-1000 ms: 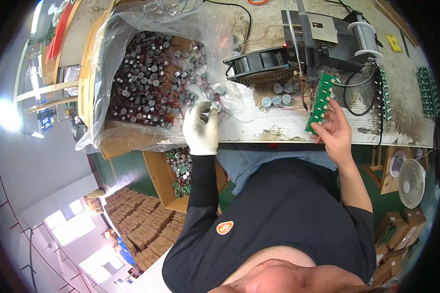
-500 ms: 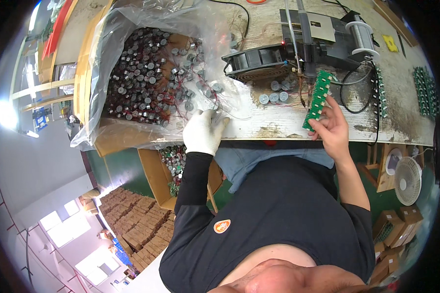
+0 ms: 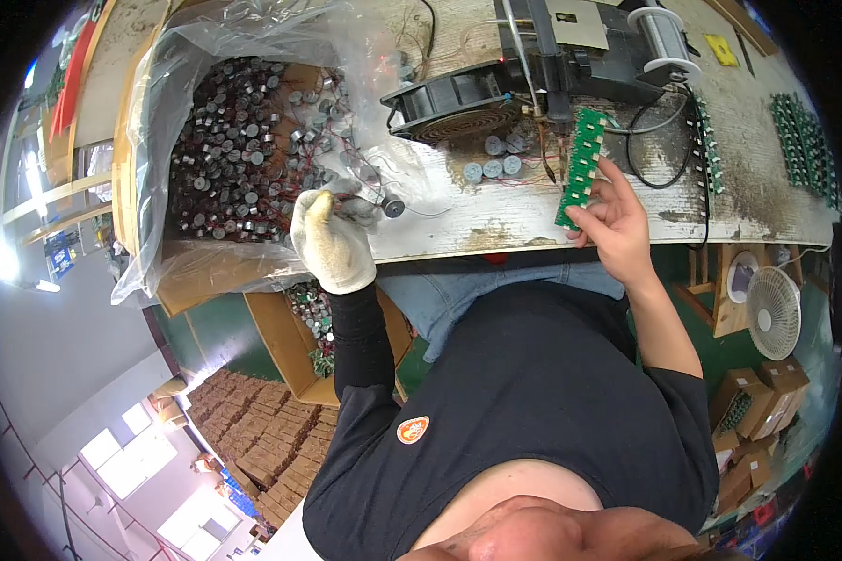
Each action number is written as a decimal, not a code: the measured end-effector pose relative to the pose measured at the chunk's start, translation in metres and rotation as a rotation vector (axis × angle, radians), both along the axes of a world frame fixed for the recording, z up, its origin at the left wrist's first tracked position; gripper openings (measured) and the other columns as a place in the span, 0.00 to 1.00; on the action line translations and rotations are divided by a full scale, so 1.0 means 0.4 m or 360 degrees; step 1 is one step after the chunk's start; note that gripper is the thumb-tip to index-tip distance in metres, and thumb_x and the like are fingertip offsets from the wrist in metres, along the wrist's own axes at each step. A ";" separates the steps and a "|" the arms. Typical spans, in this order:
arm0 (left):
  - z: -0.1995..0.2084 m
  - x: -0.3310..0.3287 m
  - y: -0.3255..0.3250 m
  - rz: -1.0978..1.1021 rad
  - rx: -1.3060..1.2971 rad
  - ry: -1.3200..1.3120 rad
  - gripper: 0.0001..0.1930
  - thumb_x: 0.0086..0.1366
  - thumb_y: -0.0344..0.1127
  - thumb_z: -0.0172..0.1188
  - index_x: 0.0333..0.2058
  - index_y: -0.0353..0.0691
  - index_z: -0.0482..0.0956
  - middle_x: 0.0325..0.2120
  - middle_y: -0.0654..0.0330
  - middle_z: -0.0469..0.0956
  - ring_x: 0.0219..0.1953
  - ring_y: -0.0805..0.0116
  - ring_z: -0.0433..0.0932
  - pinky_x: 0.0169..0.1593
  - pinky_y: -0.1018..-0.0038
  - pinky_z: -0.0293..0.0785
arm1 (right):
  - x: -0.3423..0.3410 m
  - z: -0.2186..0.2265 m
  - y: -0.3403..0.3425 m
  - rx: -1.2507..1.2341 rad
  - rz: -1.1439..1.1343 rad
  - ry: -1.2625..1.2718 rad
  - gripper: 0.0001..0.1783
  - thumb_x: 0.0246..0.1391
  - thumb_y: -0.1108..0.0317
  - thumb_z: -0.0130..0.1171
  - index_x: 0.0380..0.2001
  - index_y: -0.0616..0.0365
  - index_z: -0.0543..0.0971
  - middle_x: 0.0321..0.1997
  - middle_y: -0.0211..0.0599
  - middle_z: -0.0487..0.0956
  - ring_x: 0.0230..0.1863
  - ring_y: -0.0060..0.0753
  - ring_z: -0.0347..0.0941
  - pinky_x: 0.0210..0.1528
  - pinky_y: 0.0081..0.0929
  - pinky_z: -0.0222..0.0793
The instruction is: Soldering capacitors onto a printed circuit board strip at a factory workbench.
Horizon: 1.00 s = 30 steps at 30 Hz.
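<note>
A narrow green rectangular circuit board strip (image 3: pixel 581 167) is being held upright above the worn, pale wooden surface (image 3: pixel 496 220), its lower end pinched between the bare right hand (image 3: pixel 617 224) thumb and fingers (image 3: pixel 591 222), which are closing on its bottom edge. The strip is judged light, thin and stiff, yet liable to snap at the joints between its segments; it is best taken by the long edges, away from the mounted parts. The left hand (image 3: pixel 332 241), in a cream knitted glove, is resting at the near edge of the surface, its fingers curling around a small dark cylindrical component with thin red and black wire leads (image 3: pixel 390 208). Such a piece is judged light and hard, its leads easily bent, so the body is the proper place to grip. More of these cylinders are filling the clear plastic bag lining a cardboard box (image 3: pixel 243 159) to the left. Several are lying loose (image 3: pixel 492 168) beside a round black fan (image 3: pixel 454 101). Behind the strip, a dark machine with a wire spool (image 3: pixel 662 33) is standing.
</note>
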<state>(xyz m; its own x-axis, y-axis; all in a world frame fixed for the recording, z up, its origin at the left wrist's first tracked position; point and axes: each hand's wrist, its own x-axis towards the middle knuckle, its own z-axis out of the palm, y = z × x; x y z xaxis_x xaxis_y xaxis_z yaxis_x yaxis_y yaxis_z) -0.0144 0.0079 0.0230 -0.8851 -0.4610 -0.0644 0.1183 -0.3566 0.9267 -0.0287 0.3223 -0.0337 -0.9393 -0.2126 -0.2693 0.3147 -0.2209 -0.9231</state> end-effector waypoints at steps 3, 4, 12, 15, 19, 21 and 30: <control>-0.021 -0.001 0.059 -0.0138 -0.0279 -0.0144 0.09 0.58 0.30 0.63 0.34 0.33 0.74 0.28 0.52 0.80 0.26 0.66 0.78 0.31 0.73 0.76 | 0.001 0.007 0.000 0.0024 -0.0013 -0.0028 0.39 0.51 0.82 0.59 0.64 0.61 0.55 0.43 0.45 0.74 0.27 0.23 0.75 0.23 0.16 0.70; -0.036 0.011 0.074 -0.0246 -0.0497 -0.0321 0.09 0.59 0.28 0.64 0.36 0.31 0.75 0.30 0.53 0.80 0.29 0.68 0.79 0.35 0.75 0.77 | 0.003 0.010 0.000 0.0038 -0.0010 -0.0044 0.39 0.51 0.82 0.59 0.64 0.61 0.55 0.43 0.45 0.74 0.27 0.23 0.75 0.23 0.16 0.70; -0.088 0.032 0.197 -0.0533 -0.0338 -0.0699 0.11 0.64 0.33 0.60 0.37 0.29 0.77 0.29 0.58 0.80 0.28 0.74 0.78 0.33 0.78 0.75 | -0.004 -0.007 -0.002 -0.0002 0.0015 -0.0011 0.40 0.50 0.82 0.60 0.64 0.60 0.55 0.43 0.45 0.74 0.29 0.24 0.76 0.23 0.16 0.70; -0.093 0.037 0.219 -0.0564 -0.0309 -0.0728 0.12 0.64 0.35 0.59 0.39 0.31 0.77 0.31 0.59 0.79 0.29 0.75 0.77 0.34 0.79 0.74 | -0.007 -0.011 0.000 -0.0019 0.0028 0.0018 0.40 0.50 0.82 0.60 0.64 0.60 0.55 0.44 0.45 0.74 0.28 0.24 0.76 0.24 0.17 0.71; -0.100 0.043 0.249 -0.0515 -0.0356 -0.0751 0.14 0.64 0.36 0.60 0.42 0.30 0.76 0.32 0.59 0.79 0.31 0.74 0.77 0.37 0.78 0.73 | 0.000 -0.010 0.002 -0.0038 0.0043 0.0022 0.40 0.51 0.82 0.59 0.65 0.59 0.55 0.46 0.46 0.74 0.28 0.25 0.77 0.24 0.17 0.71; -0.102 0.042 0.265 -0.0507 -0.0491 -0.0733 0.15 0.64 0.35 0.61 0.44 0.30 0.75 0.33 0.58 0.79 0.32 0.73 0.77 0.39 0.78 0.73 | 0.000 -0.005 0.007 -0.0066 0.0071 0.0014 0.40 0.51 0.82 0.59 0.65 0.59 0.55 0.46 0.46 0.74 0.28 0.25 0.77 0.24 0.16 0.70; -0.097 0.007 0.316 -0.0661 -0.0895 -0.0720 0.09 0.59 0.34 0.63 0.32 0.32 0.81 0.27 0.59 0.76 0.29 0.73 0.73 0.34 0.76 0.68 | 0.002 0.011 0.005 -0.0171 0.0066 -0.0006 0.40 0.51 0.86 0.55 0.66 0.62 0.52 0.53 0.55 0.71 0.28 0.32 0.79 0.23 0.18 0.72</control>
<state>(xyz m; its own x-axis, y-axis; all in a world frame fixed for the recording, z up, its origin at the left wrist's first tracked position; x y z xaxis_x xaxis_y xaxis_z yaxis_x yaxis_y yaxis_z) -0.0116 0.1345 -0.0159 -0.9343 -0.1719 -0.3122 -0.3472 0.2413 0.9062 -0.0280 0.3245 -0.0293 -0.9281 -0.2793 -0.2461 0.3288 -0.3051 -0.8937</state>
